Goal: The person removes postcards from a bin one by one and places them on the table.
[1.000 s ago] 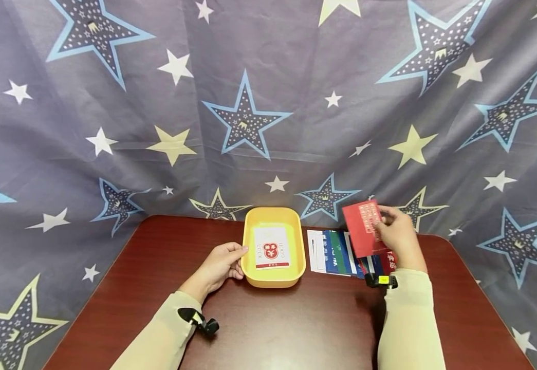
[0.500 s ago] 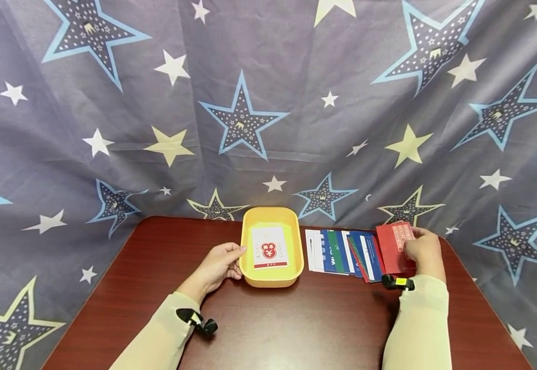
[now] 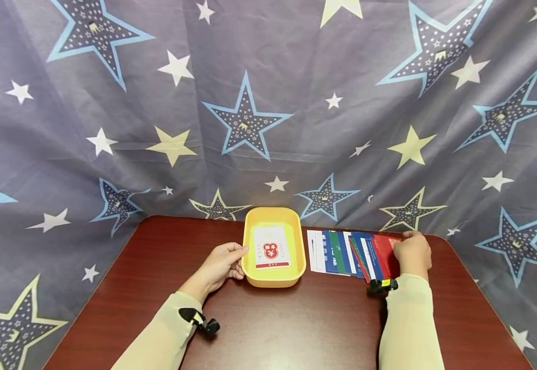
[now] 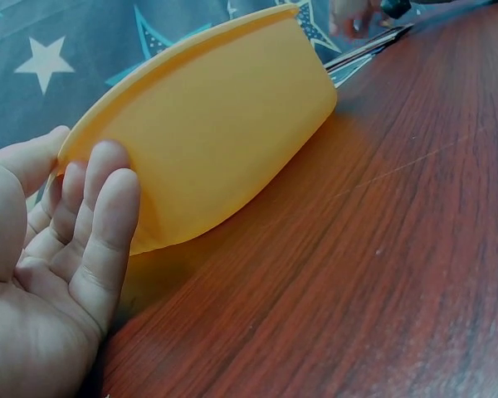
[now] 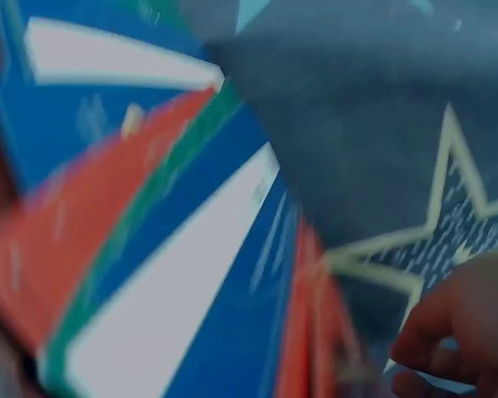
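My left hand [image 3: 222, 264] holds the left rim of a yellow plastic tray [image 3: 274, 282]. In the left wrist view, the thumb lies at the rim and the fingers [image 4: 108, 207] against the outer wall. Inside the tray lies a white card [image 3: 272, 247] with a red emblem and "GOOD LUCK" print. My right hand [image 3: 413, 253] is at the right end of a fanned row of cards, beside the red cards [image 3: 386, 252]. In the right wrist view its loosely bent fingers [image 5: 423, 340] stand apart from the cards, with nothing seen between them.
The row runs from white cards [image 3: 315, 252] through blue and green cards [image 3: 335, 252] to the red ones, right of the tray. All sit on a dark red wooden table [image 3: 286, 324]. A grey star-patterned curtain [image 3: 268, 128] hangs behind its far edge.
My right hand carried a red card rightward and laid it at the row's right end, then let go and shifted slightly left. The left hand and tray have stayed put.
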`<action>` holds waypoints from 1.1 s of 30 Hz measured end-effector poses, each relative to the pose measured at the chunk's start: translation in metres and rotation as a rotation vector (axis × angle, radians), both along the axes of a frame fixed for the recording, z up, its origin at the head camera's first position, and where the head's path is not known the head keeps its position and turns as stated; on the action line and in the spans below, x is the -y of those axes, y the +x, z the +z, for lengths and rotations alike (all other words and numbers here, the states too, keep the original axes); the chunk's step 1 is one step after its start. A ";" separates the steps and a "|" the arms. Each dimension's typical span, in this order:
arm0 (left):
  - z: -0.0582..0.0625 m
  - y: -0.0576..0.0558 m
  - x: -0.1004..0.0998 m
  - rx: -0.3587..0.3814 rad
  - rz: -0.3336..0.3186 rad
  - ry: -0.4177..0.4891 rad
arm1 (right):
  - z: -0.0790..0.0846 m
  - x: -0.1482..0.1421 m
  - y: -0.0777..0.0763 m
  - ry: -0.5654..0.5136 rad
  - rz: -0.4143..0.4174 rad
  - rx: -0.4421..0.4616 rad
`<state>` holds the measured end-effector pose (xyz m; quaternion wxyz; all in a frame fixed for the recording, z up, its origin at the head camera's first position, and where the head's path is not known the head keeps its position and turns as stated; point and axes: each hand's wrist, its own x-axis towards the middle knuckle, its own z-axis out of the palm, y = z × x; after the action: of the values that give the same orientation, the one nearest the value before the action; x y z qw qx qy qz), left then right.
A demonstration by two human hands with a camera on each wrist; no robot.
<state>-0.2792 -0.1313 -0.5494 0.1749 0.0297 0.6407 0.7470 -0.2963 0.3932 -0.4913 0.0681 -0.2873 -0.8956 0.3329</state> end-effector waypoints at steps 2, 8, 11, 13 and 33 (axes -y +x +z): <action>0.000 0.001 -0.002 0.002 -0.006 0.002 | 0.007 0.009 -0.003 0.024 0.084 -0.050; 0.002 0.002 -0.006 0.001 -0.016 0.000 | 0.036 0.067 -0.010 0.038 0.436 -0.152; 0.000 0.001 -0.008 0.003 -0.011 0.000 | 0.046 0.102 -0.011 0.001 0.576 -0.137; -0.002 0.000 -0.009 0.004 -0.017 0.000 | 0.049 0.122 -0.011 -0.015 0.652 -0.132; -0.003 0.000 -0.001 -0.002 0.000 0.012 | 0.056 0.299 -0.055 0.361 0.938 0.240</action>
<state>-0.2791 -0.1305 -0.5523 0.1741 0.0317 0.6364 0.7508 -0.3510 0.0939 -0.4352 -0.1431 0.1252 -0.9728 0.1327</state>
